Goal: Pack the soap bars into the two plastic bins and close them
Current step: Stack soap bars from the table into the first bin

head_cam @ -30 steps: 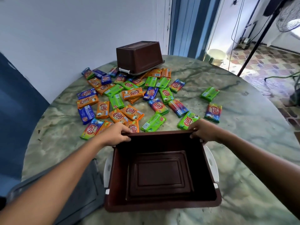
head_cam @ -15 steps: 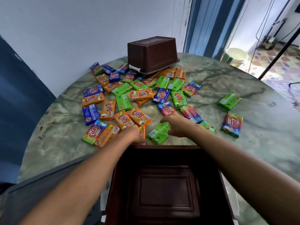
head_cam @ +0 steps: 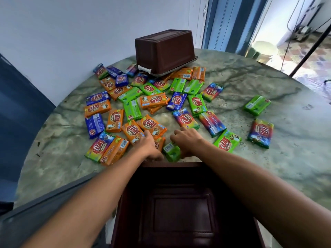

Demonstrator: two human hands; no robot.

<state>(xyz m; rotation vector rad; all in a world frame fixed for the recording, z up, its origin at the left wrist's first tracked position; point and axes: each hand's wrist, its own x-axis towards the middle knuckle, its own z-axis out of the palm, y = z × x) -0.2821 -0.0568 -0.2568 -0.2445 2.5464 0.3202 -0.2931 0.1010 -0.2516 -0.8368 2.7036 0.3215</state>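
An open brown bin (head_cam: 179,212) stands empty at the near edge of the round marble table (head_cam: 268,158). A second brown bin (head_cam: 164,51) sits upside down on its lid at the far side. Several wrapped soap bars in orange, green, blue and rainbow colours lie scattered between them. My left hand (head_cam: 150,147) lies over an orange soap bar (head_cam: 159,144) just beyond the near bin's rim, fingers curled on it. My right hand (head_cam: 186,142) grips a green soap bar (head_cam: 171,152) beside it.
A dark grey lid (head_cam: 44,212) lies at the table's near left edge. A green bar (head_cam: 257,105) and a rainbow bar (head_cam: 260,133) lie apart on the right. A white wall stands behind, with a blue doorway and a tiled floor at the right.
Both hands left the near bin's rim and reached forward to the closest bars. The view has moved in over the bin.
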